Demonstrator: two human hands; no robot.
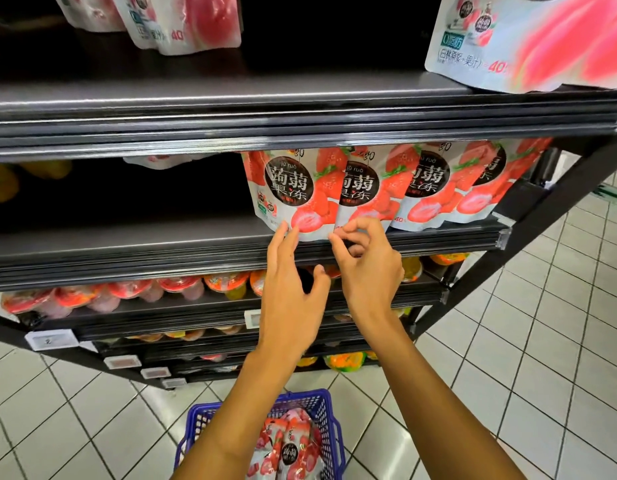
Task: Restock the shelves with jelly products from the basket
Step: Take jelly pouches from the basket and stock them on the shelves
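L hand point(293, 292), fingers straight, touches the front pouch point(289, 192) on the mid shelf point(127, 251); R hand point(367, 268) pinches its bottom edge. Spare pouches point(293, 452) wait in the basket point(329, 410). Pouch looks light, soft and slick, prob. best held by the base corners.

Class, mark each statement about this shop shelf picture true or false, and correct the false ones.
1. The blue basket on the floor holds pouches. True.
2. The left hand grips a cup. False: its straight fingers touch a strawberry pouch at its lower edge.
3. Jelly cups sit on the shelf below that pouch. True.
4. The top shelf holds nothing. False: peach pouches stand there.
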